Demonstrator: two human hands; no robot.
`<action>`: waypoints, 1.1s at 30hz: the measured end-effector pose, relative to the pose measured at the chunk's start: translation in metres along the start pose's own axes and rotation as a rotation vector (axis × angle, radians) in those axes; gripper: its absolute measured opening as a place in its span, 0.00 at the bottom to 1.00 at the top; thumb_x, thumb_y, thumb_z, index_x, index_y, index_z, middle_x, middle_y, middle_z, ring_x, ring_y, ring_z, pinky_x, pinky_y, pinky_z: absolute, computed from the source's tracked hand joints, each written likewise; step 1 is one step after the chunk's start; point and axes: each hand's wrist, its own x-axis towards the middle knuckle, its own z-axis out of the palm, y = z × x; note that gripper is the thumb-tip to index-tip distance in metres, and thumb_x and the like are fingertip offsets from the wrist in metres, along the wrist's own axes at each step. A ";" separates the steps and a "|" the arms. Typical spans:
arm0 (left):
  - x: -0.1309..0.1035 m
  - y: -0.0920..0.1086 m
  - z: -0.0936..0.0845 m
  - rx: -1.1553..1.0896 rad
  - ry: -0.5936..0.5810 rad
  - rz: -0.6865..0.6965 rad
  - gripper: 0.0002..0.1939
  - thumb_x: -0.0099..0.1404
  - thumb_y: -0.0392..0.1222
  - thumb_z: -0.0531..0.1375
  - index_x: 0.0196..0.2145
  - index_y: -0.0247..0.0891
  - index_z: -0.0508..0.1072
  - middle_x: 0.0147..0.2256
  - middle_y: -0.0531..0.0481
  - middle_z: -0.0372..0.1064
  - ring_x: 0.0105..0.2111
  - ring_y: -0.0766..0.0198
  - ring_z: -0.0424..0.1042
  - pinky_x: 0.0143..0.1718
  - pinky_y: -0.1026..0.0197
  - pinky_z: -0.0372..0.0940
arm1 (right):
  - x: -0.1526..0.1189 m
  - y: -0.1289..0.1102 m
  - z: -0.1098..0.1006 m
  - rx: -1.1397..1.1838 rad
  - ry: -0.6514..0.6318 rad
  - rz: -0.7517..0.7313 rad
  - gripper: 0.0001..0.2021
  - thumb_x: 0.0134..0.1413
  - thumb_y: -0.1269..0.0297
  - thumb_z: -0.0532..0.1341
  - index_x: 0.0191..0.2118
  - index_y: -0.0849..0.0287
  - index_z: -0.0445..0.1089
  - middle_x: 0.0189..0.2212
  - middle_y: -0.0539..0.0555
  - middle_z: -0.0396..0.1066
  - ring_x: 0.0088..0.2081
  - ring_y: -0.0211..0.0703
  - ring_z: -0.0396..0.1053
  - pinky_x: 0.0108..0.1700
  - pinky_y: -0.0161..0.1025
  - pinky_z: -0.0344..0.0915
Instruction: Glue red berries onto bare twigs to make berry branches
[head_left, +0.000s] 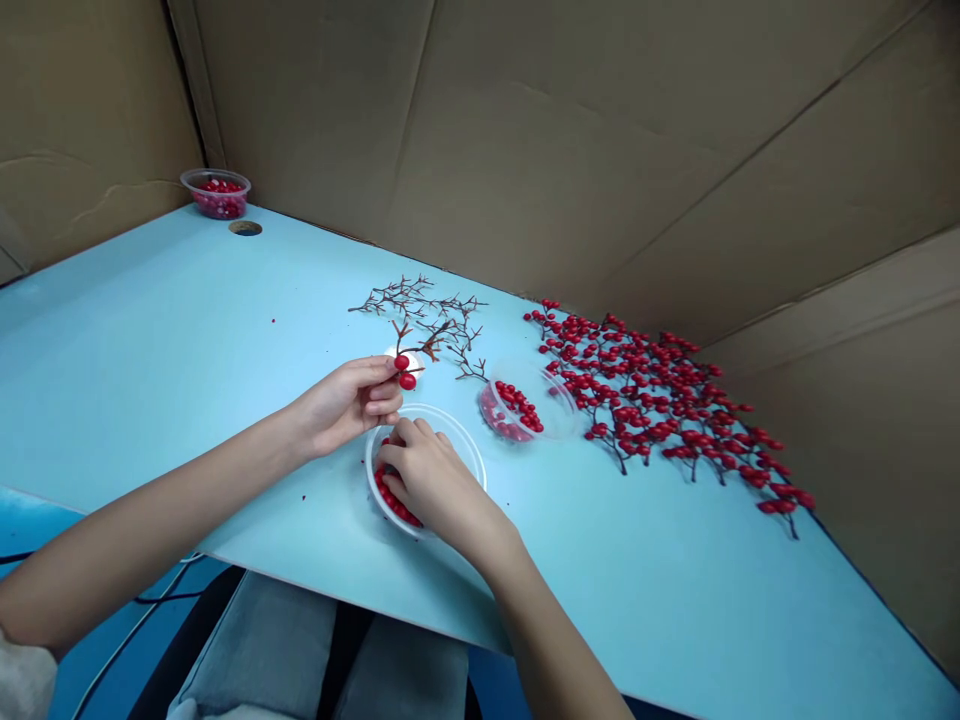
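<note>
My left hand [356,403] is closed on a small brown branch [430,345] that bears two red berries [406,380] near my fingertips. My right hand [427,475] reaches into a round clear bowl [474,450] of red berries [396,505]. Its fingers are bent down among the berries, and their tips are hidden, so whether they grip one cannot be made out. Part of a white round object [412,371] shows behind the held branch.
Bare branches [405,293] lie beyond my hands. A tilted clear tub [510,412] of berries stands right of the bowl. Many berry-covered branches [660,390] spread at the right. Another berry tub [219,197] sits at the far left corner, near a table hole [245,228]. Cardboard walls enclose the table.
</note>
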 end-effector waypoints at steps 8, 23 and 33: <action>0.001 -0.003 -0.003 0.063 -0.040 0.003 0.12 0.59 0.30 0.48 0.19 0.33 0.62 0.15 0.58 0.42 0.15 0.74 0.46 0.21 0.69 0.55 | -0.010 0.012 -0.014 0.296 0.338 0.040 0.03 0.46 0.75 0.57 0.29 0.62 0.64 0.28 0.52 0.66 0.32 0.37 0.64 0.33 0.33 0.62; 0.000 -0.007 -0.005 0.157 -0.106 -0.098 0.06 0.57 0.36 0.54 0.23 0.34 0.62 0.15 0.61 0.41 0.15 0.75 0.43 0.20 0.68 0.50 | -0.008 0.013 -0.010 0.209 1.164 0.048 0.07 0.46 0.76 0.57 0.30 0.57 0.62 0.26 0.50 0.71 0.28 0.36 0.68 0.25 0.33 0.63; -0.002 -0.006 -0.001 0.243 -0.104 -0.068 0.08 0.57 0.40 0.55 0.24 0.34 0.61 0.14 0.61 0.42 0.15 0.75 0.42 0.21 0.68 0.48 | -0.005 0.011 -0.006 0.466 1.113 0.107 0.05 0.46 0.75 0.57 0.28 0.58 0.63 0.26 0.50 0.70 0.28 0.36 0.67 0.24 0.33 0.62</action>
